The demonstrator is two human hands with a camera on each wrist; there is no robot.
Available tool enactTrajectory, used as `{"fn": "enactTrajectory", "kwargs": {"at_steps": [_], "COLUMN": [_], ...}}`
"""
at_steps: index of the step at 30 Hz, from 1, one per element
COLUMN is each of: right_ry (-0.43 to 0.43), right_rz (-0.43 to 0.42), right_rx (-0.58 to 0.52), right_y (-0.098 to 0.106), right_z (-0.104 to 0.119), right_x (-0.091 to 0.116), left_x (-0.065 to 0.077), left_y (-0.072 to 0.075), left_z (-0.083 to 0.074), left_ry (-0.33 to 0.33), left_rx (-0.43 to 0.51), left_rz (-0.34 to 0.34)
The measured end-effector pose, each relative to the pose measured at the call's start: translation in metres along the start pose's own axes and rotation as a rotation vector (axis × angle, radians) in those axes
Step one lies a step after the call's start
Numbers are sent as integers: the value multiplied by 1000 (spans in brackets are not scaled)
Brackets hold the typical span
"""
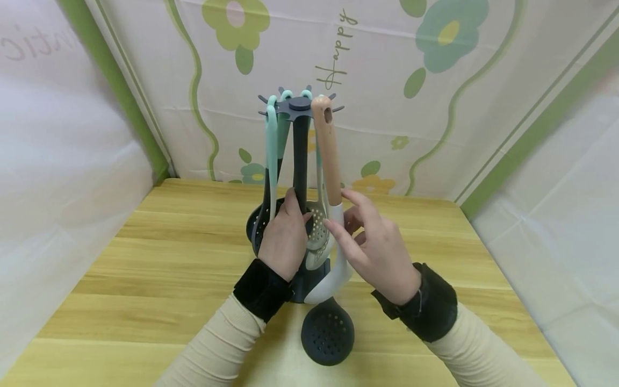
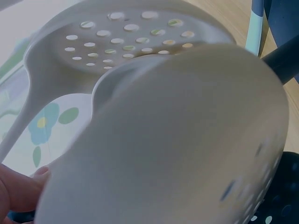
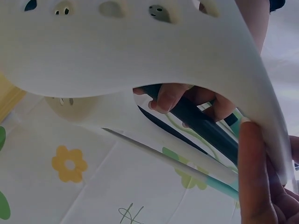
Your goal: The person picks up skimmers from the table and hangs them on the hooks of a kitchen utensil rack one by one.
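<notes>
A dark utensil stand (image 1: 300,104) has a hooked top and a central post. My left hand (image 1: 285,236) grips that post low down, its fingers curled round it in the right wrist view. Thumb and fingers of my right hand (image 1: 374,244) pinch the white neck of a skimmer (image 1: 329,156). This skimmer has a tan handle, upright beside the hooks, and a white perforated bowl (image 2: 177,130) hanging low in front of the stand. Behind it another pale skimmer (image 2: 126,37) shows its holes. Mint-handled utensils (image 1: 272,145) hang at the stand's left.
On the near side of the stand, a dark perforated skimmer head (image 1: 328,333) shows, its handle hidden. The wooden table (image 1: 169,258) spreads around the stand. Flower-printed fabric (image 1: 367,64) rises behind it, with pale fabric walls at both sides.
</notes>
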State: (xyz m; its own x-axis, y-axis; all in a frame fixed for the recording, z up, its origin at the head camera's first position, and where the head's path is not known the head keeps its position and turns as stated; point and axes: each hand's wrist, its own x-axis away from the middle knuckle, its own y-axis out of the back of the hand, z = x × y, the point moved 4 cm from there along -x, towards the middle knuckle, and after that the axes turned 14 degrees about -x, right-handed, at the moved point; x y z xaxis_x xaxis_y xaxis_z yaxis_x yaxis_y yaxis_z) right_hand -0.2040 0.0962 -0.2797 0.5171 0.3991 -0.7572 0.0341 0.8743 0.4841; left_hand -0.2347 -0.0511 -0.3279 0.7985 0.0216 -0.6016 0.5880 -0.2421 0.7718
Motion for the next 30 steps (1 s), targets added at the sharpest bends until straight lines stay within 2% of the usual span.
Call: {"fn": "enactTrajectory", "kwargs": {"at_steps": [17,22,30], "right_ry": [-96,-122,-120], "right_rz": [20,33,42], "right_rx": [-1,-5,23], "right_y": [-7,-10,-15], "right_z": [-2,-5,-7], "right_x": [-1,-1,-1], "left_x": [-1,-1,0], "left_y": [-1,-1,0], "left_z": [1,1,0], "left_ry": [11,-2,-8], "left_rx": [13,21,24], "left_rz": [22,10,-8]}}
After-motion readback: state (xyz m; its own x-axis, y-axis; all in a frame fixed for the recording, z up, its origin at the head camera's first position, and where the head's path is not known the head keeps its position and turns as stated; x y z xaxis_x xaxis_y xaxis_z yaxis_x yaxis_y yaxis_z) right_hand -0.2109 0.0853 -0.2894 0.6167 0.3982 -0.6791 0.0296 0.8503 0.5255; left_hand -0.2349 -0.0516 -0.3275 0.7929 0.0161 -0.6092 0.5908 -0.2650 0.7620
